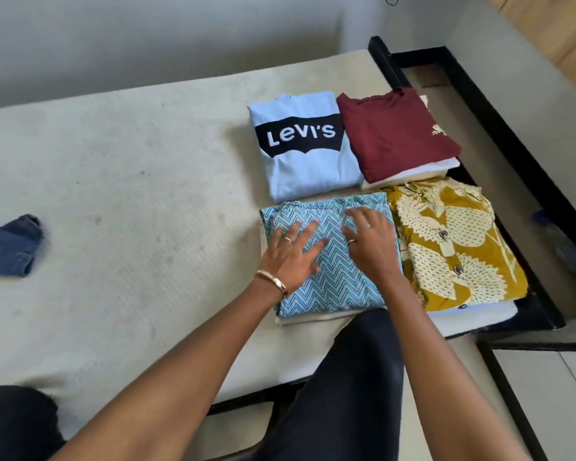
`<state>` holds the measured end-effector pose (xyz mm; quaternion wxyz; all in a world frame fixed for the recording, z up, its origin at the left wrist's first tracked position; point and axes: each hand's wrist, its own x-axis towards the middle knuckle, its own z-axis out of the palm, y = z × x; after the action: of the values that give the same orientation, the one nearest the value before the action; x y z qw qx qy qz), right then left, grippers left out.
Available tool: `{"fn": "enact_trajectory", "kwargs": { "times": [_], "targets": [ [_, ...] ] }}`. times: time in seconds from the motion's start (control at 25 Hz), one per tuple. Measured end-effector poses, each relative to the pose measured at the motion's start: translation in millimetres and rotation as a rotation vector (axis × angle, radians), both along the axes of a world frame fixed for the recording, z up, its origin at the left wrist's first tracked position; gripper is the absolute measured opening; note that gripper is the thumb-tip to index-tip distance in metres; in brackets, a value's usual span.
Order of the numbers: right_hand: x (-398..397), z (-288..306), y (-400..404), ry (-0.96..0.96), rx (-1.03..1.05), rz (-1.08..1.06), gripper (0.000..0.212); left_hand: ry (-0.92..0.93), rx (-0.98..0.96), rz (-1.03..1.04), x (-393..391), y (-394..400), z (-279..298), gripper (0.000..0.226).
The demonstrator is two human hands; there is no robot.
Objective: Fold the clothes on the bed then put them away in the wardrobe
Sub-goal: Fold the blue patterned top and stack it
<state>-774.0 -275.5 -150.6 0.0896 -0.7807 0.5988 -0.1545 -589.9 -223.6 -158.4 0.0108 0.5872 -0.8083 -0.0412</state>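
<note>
I see the left hand point(291, 252) and right hand point(368, 242) pressing flat, fingers spread wide, on the soft zigzag cloth point(333, 284), folded square.

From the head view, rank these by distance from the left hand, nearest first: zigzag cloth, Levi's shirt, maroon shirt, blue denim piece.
1. Zigzag cloth: directly under the left hand.
2. Levi's shirt: just beyond it.
3. Maroon shirt: farther back, to the right.
4. Blue denim piece: far left edge of the bed.
</note>
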Motion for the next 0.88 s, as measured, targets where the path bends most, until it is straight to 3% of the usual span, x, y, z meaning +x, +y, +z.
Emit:
{"fn": "enact_trajectory", "kwargs": {
  "times": [0.08, 0.16, 0.32, 0.44, 0.56, 0.64, 0.76, 0.88],
  "targets": [
    [10, -10, -10, 0.155, 0.294, 0.089, 0.054, -0.045, 0.299, 0.121, 10, -16, -6, 0.079],
    [5, -25, -19, 0.25, 0.486, 0.106, 0.06, -0.046, 0.455, 0.194, 21, -26, -20, 0.085],
    [3, -29, -29, 0.302, 0.61, 0.139, 0.065, 0.019, 0.613, 0.159, 34, -36, -31, 0.092],
    [20, -17, -31, 0.263, 0.592, 0.029, 0.057, 0.137, 0.506, 0.139, 43, -39, -20, 0.081],
    [52, -1, -18, 0.164, 0.372, -0.145, 0.038, 0.498, 0.272, 0.235, 63, -21, -7, 0.042],
    [84, 13, -6, 0.02, 0.285, -0.193, 0.03, 0.673, 0.204, 0.367, 90, 2, 2, 0.028],
    [155, 29, 15, -0.18, 0.337, -0.054, 0.026, 0.79, 0.244, 0.52, 157, 45, 15, 0.019],
    [244, 33, 41, -0.201, 0.341, 0.216, 0.02, 0.801, 0.183, 0.728, 247, 93, 22, 0.021]
  ]
}}
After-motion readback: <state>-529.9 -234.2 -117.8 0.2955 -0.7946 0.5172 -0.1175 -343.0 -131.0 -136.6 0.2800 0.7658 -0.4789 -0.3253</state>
